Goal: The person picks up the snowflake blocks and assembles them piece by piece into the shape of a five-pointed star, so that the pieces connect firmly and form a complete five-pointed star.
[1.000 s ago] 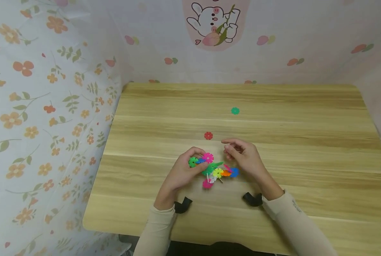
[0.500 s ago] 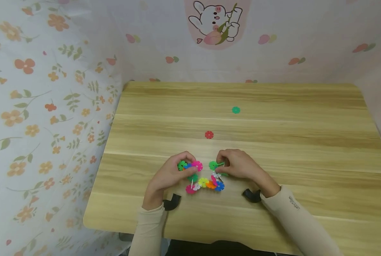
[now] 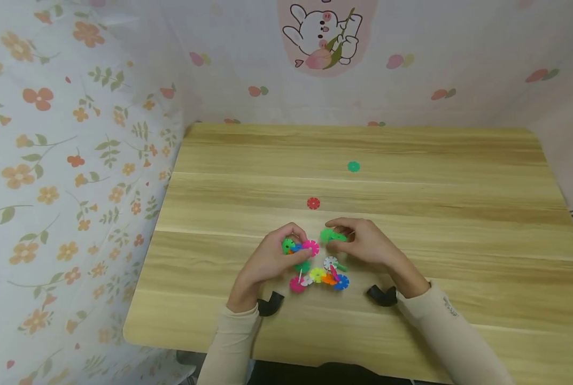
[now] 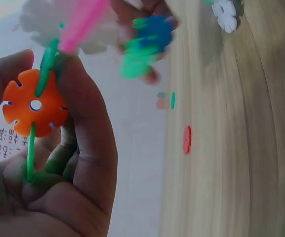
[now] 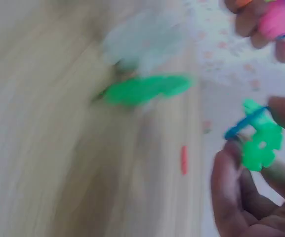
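Note:
My left hand (image 3: 269,259) grips one end of a chain of notched plastic snowflake discs (image 3: 317,275) in pink, white, yellow, orange and blue. Between its thumb and fingers, the left wrist view shows an orange disc (image 4: 21,103) with green discs slotted into it edge-on. The chain curves round to the right, ending in a white disc (image 3: 330,262) with a green one. Above that end, my right hand (image 3: 370,243) pinches a small separate cluster of green discs (image 3: 333,236). A blue disc (image 5: 246,122) joins this cluster in the right wrist view.
A loose red disc (image 3: 313,203) lies on the wooden table (image 3: 459,214) beyond the hands, with a teal disc (image 3: 354,167) farther back. Black bands (image 3: 381,295) sit by both wrists. Printed cloth (image 3: 75,214) hangs at the left and back.
The right hand first came down to the chain's right end, then rose away holding the green cluster, which now stands apart from the chain. The left hand shifted left with the chain, then back right.

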`<state>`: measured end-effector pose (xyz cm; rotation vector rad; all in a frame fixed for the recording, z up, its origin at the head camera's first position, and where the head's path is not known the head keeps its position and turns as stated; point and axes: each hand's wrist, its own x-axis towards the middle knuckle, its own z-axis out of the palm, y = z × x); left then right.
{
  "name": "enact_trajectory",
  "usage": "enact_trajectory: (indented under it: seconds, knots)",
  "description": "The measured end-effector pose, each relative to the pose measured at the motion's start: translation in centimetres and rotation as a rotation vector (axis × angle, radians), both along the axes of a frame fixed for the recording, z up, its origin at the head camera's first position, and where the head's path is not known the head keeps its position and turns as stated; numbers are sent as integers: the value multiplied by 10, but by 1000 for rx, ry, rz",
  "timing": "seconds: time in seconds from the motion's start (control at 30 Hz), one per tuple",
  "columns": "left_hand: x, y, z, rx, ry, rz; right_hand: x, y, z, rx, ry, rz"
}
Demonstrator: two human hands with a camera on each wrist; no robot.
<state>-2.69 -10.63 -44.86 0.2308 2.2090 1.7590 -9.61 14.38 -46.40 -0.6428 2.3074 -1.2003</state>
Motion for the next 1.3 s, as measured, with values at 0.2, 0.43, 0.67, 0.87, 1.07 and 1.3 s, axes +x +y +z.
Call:
enact_trajectory:
  seconds: [0.2,0.43,0.67,0.87,1.07,1.3]
  knots:
    - [-2,10,2,-16,27,25,9,5,4,-560,-364,-145]
    - [-3,18,7,-79,72,21,25,-5,9,-984,-576,-238]
    - [-3,24,11,-85,70,20,29,-13,12,-1099,-697,-352]
    - [-4,26,9,-98,97,49,33,-19,10,-1056,-682,-425]
    - [-5,27,9,-108,86,90,32,-14,11,-815,-462,-417]
    - [-5,28,9,-57,10,99,23,-7,17,-516,-254,-342]
